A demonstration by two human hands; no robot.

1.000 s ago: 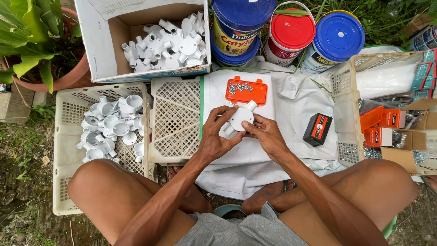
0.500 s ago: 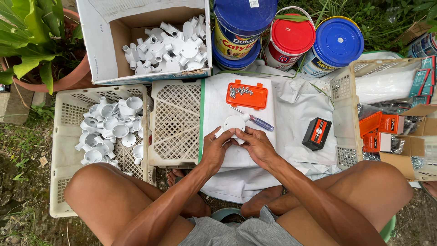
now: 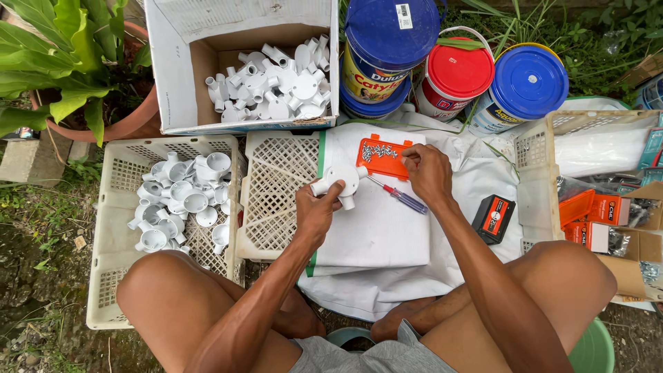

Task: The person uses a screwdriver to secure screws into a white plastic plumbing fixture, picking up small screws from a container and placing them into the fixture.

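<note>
While held, fitting (image 3: 340,181) spouts point left.

The place is outdoors, in soft daylight without hard shadows. The ground (image 3: 41,290) at the left side of the frame is dark soil with small stones and a little grass. In the upper left corner a broad-leaved green plant (image 3: 48,55) grows in a brown clay pot (image 3: 131,117), and beside it lies a grey concrete block (image 3: 27,162). Along the upper right edge there is thick green grass (image 3: 594,34).
</note>
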